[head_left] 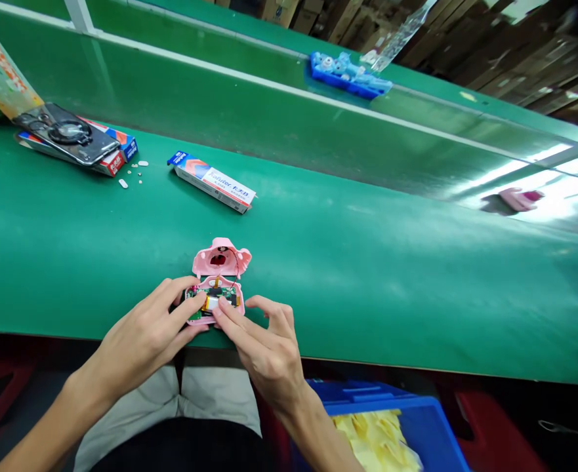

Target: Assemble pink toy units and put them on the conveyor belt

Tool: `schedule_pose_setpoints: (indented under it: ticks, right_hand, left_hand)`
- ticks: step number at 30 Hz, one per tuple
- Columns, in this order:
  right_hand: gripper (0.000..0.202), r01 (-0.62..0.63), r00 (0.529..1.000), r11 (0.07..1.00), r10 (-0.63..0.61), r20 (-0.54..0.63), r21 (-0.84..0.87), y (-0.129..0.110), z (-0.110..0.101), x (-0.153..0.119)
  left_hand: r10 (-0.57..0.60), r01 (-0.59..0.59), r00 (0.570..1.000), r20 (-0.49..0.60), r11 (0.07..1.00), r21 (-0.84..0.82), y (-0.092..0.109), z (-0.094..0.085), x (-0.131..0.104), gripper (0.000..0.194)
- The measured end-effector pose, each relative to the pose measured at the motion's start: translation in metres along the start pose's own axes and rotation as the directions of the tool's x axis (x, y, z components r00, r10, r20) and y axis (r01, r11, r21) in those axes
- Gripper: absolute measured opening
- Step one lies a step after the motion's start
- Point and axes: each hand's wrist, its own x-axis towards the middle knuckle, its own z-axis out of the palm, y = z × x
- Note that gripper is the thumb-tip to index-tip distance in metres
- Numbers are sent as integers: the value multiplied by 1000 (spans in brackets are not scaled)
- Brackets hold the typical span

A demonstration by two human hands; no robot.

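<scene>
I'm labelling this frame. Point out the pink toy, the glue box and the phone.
pink toy (221,257), head view, on its open upper shell.
glue box (213,182), head view, on its printed top.
phone (67,134), head view, on its back.

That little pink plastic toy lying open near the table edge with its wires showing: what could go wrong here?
1. The thin red wire joining the pink plastic lid shell to the green circuit board might tear if the halves get pulled apart.
2. The left hand and right hand press on exposed parts, which might bend.
3. It lies near the green table's edge and could slip off.
</scene>
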Motion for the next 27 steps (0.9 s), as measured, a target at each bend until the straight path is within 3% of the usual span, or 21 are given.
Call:
schedule_pose_setpoints:
  ticks: [5, 7, 9, 10, 11, 12, 13, 14, 15, 17, 21, 22, 24, 26, 27]
  right_hand:
    - [52, -28, 987, 998, 19, -158, -56, -11, 0, -15]
    - [37, -8, 973, 998, -7, -229, -61, -4, -10, -8]
    - [15, -67, 961, 995, 45, -272, -69, 9, -26, 21]
    - [17, -133, 965, 988, 111, -237, -81, 17, -33, 44]
    - [30, -247, 964, 963, 233, -130, -105, 23, -39, 73]
    - [43, -336, 936, 931, 347, 64, -144, 28, -42, 104]
    - [54, -371, 823, 906, 422, 381, -202, 31, -42, 136]
    - [56, -370, 604, 894, 439, 665, -253, 32, -39, 166]
    - [53, -369, 502, 893, 424, 754, -256, 30, -33, 192]
    - [53, -361, 386, 890, 415, 824, -279, 20, -17, 227]
    - [49, -296, 293, 891, 427, 856, -343, -2, -1, 237]
    - [46, -269, 290, 901, 413, 863, -341, -5, -5, 232]
    - [37, -224, 335, 931, 351, 874, -287, -9, -24, 222]
    - [27, -195, 438, 964, 250, 863, -181, -11, -48, 209]
    - [23, -199, 515, 975, 187, 836, -96, -12, -59, 202]
  left_hand:
    - [31, -26, 996, -78, 998, 65, 0, 4, -5, 25]
    - [42, -35, 994, -98, 997, 75, -1, 7, -7, 27]
    - [39, -32, 994, -100, 996, 78, -2, 9, -8, 27]
    - [35, -27, 994, -99, 996, 80, -2, 10, -9, 26]
    - [31, -23, 995, -96, 996, 81, -3, 11, -9, 26]
    - [27, -20, 995, -92, 996, 81, -4, 11, -9, 25]
    - [24, -16, 996, -89, 997, 82, -4, 10, -9, 24]
    - [19, -12, 996, -84, 997, 82, -4, 10, -9, 23]
    - [14, -8, 997, -76, 997, 80, -4, 9, -8, 22]
    - [0, 5, 998, -67, 997, 76, -2, 7, -7, 21]
    - [-12, 15, 996, -87, 999, 35, 0, 4, -6, 22]
    - [-17, 15, 995, -101, 1000, -18, 0, 3, -7, 21]
    - [-54, 21, 986, -160, 979, -201, -1, 1, -8, 22]
    - [-140, 11, 954, -267, 901, -434, -1, -1, -8, 28]
    - [-205, 1, 925, -320, 844, -537, 0, -2, -8, 33]
